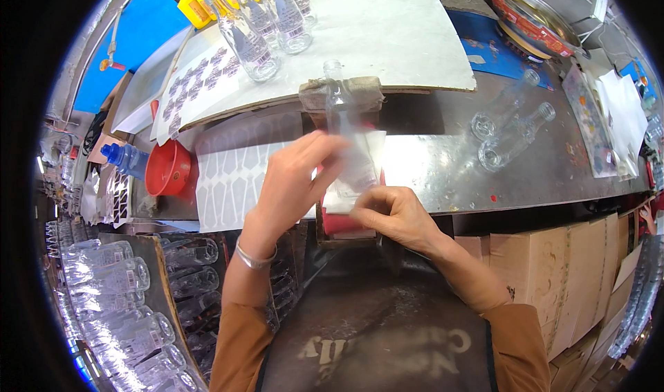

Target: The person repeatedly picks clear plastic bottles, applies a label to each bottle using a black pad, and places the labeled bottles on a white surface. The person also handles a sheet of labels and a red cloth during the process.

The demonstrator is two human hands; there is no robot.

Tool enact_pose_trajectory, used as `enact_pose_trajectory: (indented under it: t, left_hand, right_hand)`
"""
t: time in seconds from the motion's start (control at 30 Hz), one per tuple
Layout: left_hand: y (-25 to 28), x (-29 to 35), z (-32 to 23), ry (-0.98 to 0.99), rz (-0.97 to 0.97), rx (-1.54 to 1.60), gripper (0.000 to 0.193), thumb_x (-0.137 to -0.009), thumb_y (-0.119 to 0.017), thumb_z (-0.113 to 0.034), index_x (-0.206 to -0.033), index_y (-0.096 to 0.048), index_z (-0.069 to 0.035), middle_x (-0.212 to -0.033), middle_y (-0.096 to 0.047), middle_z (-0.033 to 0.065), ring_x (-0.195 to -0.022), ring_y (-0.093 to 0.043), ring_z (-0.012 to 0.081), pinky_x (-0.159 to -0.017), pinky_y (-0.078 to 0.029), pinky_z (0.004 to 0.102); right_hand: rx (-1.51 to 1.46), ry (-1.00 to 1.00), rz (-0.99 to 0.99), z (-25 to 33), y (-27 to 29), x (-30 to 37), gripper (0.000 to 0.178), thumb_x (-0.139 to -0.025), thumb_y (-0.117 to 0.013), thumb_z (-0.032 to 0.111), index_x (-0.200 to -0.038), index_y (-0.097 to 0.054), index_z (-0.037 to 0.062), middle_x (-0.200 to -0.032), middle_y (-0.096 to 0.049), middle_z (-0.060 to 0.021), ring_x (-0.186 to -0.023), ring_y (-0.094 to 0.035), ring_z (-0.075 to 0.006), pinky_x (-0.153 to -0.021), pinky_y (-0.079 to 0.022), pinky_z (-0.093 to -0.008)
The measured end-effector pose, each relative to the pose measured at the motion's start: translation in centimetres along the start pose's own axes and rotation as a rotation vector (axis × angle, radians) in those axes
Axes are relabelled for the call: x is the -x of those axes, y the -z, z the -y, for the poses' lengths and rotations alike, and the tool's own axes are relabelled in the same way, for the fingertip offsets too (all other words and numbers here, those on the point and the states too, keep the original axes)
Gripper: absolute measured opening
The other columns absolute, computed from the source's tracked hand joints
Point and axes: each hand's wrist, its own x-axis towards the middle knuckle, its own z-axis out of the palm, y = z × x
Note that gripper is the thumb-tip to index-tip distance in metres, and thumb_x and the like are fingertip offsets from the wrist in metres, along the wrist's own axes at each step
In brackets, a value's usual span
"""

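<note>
A clear glass bottle [340, 105] lies in front of me, its neck on a cloth-padded rest [363, 91] and its base toward me. Its lower body is blurred. My left hand [294, 174] is over the bottle's left side, fingers bent toward it and smeared by motion. Close by the base, my right hand [401, 215] is closed in a pinch; what its fingertips grip is hidden. Under the bottle are a white cloth or paper pad [339, 202] and a red block [342, 224].
Clear bottles with printed labels [252, 56] stand on a white board [387, 32]; label sheets [197, 84] lie beside them. Two bare bottles [515, 139] lie at the right. A red bucket [168, 170], bottle racks [124, 281] and cardboard boxes [546, 267] flank me.
</note>
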Motion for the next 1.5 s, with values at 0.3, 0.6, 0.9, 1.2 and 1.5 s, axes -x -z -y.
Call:
enact_pose_trajectory:
  t: [0.3, 0.6, 0.9, 1.2, 1.5]
  left_hand:
    - [0.4, -4.4, 3.2, -0.009, 0.101, -0.175, 0.048, -0.080, -0.077, -0.006, -0.126, -0.066, -0.009, -0.101, -0.064, 0.0078, -0.080, -0.062, 0.0206, -0.074, -0.052, 0.0339]
    - [-5.2, 1.2, 0.9, 0.151, -0.406, -0.290, 0.045, -0.082, -0.080, -0.017, -0.125, -0.068, -0.006, -0.144, -0.050, 0.0220, -0.127, -0.054, 0.0371, -0.105, -0.044, 0.0442]
    - [-2.9, 1.3, 4.9, 0.131, -0.044, 0.155, 0.070, -0.085, -0.076, -0.021, -0.149, -0.049, -0.007, -0.160, -0.033, 0.0206, -0.144, -0.039, 0.0366, -0.115, -0.036, 0.0450]
    - [-6.5, 2.3, 3.0, 0.476, -0.230, 0.779, 0.081, -0.091, -0.073, -0.008, -0.155, -0.026, 0.006, -0.146, -0.051, 0.0200, -0.130, -0.054, 0.0249, -0.105, -0.046, 0.0362]
    - [-5.2, 2.3, 2.6, 0.491, -0.133, 0.593, 0.086, -0.087, -0.076, -0.011, -0.156, -0.028, 0.001, -0.143, -0.054, 0.0192, -0.125, -0.057, 0.0253, -0.101, -0.049, 0.0371]
  right_hand:
    - [0.118, -0.027, -0.003, 1.6, 2.1, -0.2, 0.021, -0.090, -0.070, 0.018, -0.093, -0.070, -0.0030, -0.077, -0.069, -0.0072, -0.073, -0.060, -0.0098, -0.069, -0.051, -0.0284]
    - [0.189, 0.110, -0.289, 0.0, 4.3, -6.3, 0.051, -0.094, -0.070, 0.027, -0.132, -0.055, -0.0032, -0.118, -0.065, -0.0093, -0.061, -0.053, -0.0021, -0.057, -0.044, -0.0220]
    - [0.386, 0.096, -0.176, -0.7, 2.8, -4.9, 0.064, -0.093, -0.071, 0.029, -0.142, -0.048, -0.0052, -0.124, -0.065, -0.0140, -0.061, -0.057, -0.0068, -0.057, -0.047, -0.0266]
    - [0.261, 0.012, -0.179, -0.7, 3.2, -6.5, 0.056, -0.098, -0.065, 0.029, -0.140, -0.051, -0.0045, -0.119, -0.066, -0.0109, -0.067, -0.056, -0.0070, -0.062, -0.047, -0.0243]
    - [0.142, -0.046, -0.110, -0.3, 3.3, -6.4, 0.063, -0.096, -0.068, 0.035, -0.141, -0.049, -0.0041, -0.122, -0.067, -0.0193, -0.108, -0.066, -0.0240, -0.093, -0.052, -0.0350]
